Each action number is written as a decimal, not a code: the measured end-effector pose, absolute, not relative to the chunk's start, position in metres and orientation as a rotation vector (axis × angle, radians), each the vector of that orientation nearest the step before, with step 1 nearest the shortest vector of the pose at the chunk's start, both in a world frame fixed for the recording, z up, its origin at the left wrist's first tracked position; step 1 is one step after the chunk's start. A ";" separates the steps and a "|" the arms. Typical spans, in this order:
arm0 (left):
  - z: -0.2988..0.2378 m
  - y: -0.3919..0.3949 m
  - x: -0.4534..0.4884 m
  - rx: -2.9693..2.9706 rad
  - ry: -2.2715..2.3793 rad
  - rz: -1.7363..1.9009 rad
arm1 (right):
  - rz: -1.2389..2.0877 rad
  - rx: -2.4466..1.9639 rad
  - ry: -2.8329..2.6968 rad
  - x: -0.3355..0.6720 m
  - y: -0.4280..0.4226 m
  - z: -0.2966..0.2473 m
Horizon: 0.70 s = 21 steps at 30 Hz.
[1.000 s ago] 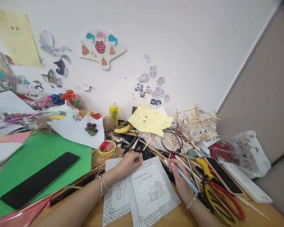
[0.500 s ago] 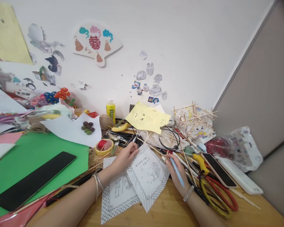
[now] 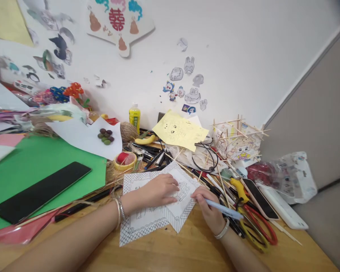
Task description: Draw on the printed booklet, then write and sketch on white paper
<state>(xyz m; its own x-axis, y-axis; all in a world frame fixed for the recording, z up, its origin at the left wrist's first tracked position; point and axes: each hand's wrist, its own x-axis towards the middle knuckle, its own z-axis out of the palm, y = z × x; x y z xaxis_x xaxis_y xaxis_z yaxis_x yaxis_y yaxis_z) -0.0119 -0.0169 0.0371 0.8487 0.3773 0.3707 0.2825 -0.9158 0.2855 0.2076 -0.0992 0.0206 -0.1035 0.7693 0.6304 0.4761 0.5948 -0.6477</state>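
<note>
Two white sheets with black line drawings and patterned borders lie overlapped on the wooden table. My left hand rests flat on the upper sheet, fingers stretched out, holding it down. My right hand is closed around a light blue pen, its tip end near the sheet's right corner. Both wrists wear bracelets.
Green card with a long black slab lies at left. Red and yellow scissors, a phone, wooden sticks, markers, a tape roll, twine and a yellow bottle crowd the back and right. Paper cut-outs cover the wall.
The upper sheet has turned and settled flat over the other. My left hand moved from its top edge onto its middle. My right hand swung the pen more level, near the sheet's corner.
</note>
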 end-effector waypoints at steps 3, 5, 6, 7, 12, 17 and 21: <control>0.028 -0.026 -0.006 2.836 0.411 0.513 | 0.431 -1.076 -1.741 0.207 -0.102 0.019; 0.020 -0.029 -0.004 2.838 0.414 0.455 | 0.486 -1.114 -1.679 0.208 -0.102 0.016; 0.017 -0.030 -0.004 2.834 0.418 0.423 | 0.518 -1.127 -1.637 0.208 -0.102 0.014; 0.015 -0.029 -0.005 2.827 0.415 0.387 | 0.553 -1.132 -1.593 0.208 -0.101 0.012; 0.019 -0.023 -0.011 2.757 0.248 0.210 | 0.673 -1.069 -1.467 0.205 -0.103 0.009; 0.025 -0.019 -0.009 2.707 0.199 0.283 | 0.763 -1.001 -1.558 0.196 -0.110 0.015; 0.021 -0.015 -0.006 2.670 0.312 0.434 | 0.848 -1.096 -1.635 0.193 -0.111 0.015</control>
<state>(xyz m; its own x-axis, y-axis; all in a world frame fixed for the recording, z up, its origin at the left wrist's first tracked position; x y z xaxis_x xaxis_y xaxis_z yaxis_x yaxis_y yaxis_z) -0.0062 -0.0148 0.0212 0.9263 0.2798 0.2523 0.1503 -0.8886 0.4334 0.1925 -0.1105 0.0147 -0.1388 0.9339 0.3294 0.2692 0.3557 -0.8950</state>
